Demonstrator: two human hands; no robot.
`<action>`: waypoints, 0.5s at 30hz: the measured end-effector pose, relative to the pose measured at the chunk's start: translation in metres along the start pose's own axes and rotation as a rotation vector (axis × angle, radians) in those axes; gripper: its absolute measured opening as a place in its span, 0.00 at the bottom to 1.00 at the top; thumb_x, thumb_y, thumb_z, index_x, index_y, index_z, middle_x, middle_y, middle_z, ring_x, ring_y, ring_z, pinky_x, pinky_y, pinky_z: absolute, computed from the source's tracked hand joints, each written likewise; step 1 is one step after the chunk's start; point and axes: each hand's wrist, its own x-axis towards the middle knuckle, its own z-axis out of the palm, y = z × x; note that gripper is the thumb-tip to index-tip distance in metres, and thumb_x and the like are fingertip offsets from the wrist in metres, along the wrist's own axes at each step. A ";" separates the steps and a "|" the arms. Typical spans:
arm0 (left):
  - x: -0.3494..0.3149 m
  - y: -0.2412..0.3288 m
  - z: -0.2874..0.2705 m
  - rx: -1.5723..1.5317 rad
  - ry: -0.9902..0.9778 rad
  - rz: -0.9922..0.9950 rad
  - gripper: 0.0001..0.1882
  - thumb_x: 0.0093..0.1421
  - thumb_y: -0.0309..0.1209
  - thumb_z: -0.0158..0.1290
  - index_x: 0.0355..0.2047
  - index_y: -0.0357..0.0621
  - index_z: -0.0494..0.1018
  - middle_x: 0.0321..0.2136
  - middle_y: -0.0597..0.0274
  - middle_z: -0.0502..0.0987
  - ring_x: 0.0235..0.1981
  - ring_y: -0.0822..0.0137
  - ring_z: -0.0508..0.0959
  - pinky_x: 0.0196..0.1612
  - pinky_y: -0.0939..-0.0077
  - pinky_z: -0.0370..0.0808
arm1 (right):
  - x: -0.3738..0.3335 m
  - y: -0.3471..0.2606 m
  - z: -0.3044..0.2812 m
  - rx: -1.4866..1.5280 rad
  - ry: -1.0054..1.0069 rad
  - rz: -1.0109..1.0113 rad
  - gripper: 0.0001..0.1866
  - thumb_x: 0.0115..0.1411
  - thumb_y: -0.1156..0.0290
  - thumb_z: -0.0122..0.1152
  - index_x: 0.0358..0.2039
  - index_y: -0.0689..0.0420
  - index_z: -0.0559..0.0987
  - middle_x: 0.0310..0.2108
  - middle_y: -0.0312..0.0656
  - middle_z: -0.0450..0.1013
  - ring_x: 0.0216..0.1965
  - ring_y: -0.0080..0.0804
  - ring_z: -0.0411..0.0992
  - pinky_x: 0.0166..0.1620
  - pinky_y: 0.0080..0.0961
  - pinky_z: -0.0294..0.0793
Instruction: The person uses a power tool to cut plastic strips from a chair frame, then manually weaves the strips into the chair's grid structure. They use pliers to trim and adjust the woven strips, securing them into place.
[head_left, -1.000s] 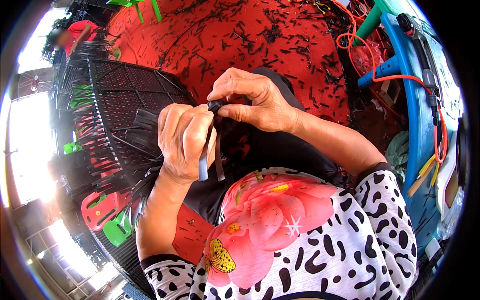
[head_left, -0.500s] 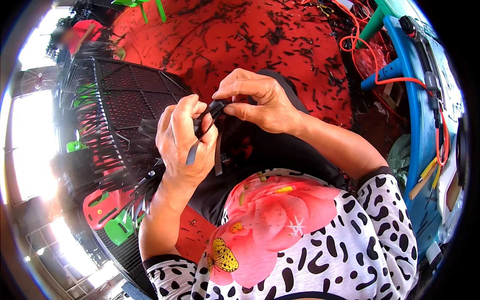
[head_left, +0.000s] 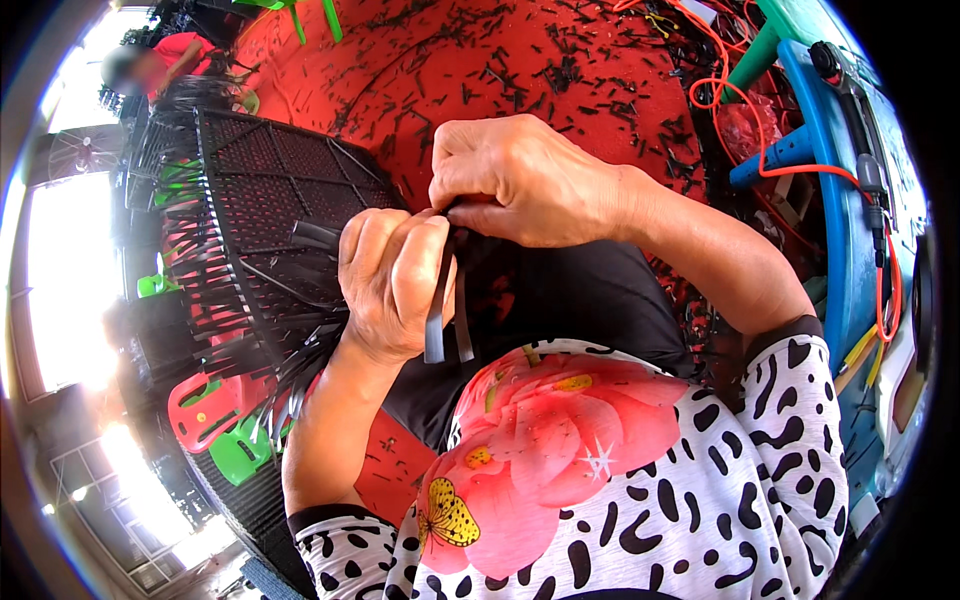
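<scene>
Flat black plastic strips (head_left: 436,325) are gathered in my left hand (head_left: 392,280), which is closed around them. Two strip ends hang down below its fingers, and another end pokes out on the left side. My right hand (head_left: 530,180) is closed in a pinch right against the left fingertips, on the black strip there. Its fingers hide most of the pinched spot. Beside my left hand stands a black woven panel (head_left: 290,170) with a dense fringe of loose strip ends along its left edge. My dark-trousered lap lies beneath both hands.
Short black strip scraps (head_left: 520,70) litter the red floor ahead. At the right, a blue table (head_left: 825,230) carries a black tool and an orange cord (head_left: 770,130). Red and green plastic chairs (head_left: 205,410) show at left. A person in red (head_left: 180,55) is at the upper left.
My right hand has turned and curled over at the left fingertips, covering the dark piece seen before. My left hand has shifted slightly right, and the strip ends now hang straighter.
</scene>
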 end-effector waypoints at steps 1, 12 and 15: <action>0.000 0.000 -0.001 -0.018 -0.016 0.008 0.22 0.43 0.12 0.55 0.41 0.35 0.64 0.25 0.52 0.72 0.24 0.56 0.72 0.28 0.64 0.69 | -0.001 -0.002 0.001 -0.065 0.028 -0.037 0.04 0.44 0.75 0.60 0.22 0.61 0.75 0.24 0.43 0.68 0.29 0.43 0.70 0.33 0.36 0.70; 0.001 -0.002 0.000 -0.063 0.014 -0.028 0.22 0.43 0.11 0.54 0.40 0.36 0.64 0.25 0.53 0.72 0.23 0.55 0.72 0.27 0.65 0.70 | -0.014 -0.001 0.017 -0.010 0.232 -0.020 0.07 0.44 0.79 0.61 0.26 0.58 0.75 0.26 0.42 0.67 0.30 0.41 0.70 0.31 0.33 0.71; -0.003 -0.004 0.003 -0.086 0.048 -0.065 0.23 0.42 0.09 0.53 0.41 0.35 0.65 0.25 0.54 0.73 0.23 0.58 0.73 0.26 0.67 0.70 | -0.008 0.000 0.008 0.111 0.055 0.159 0.07 0.44 0.78 0.61 0.27 0.59 0.76 0.25 0.41 0.68 0.28 0.39 0.70 0.30 0.30 0.71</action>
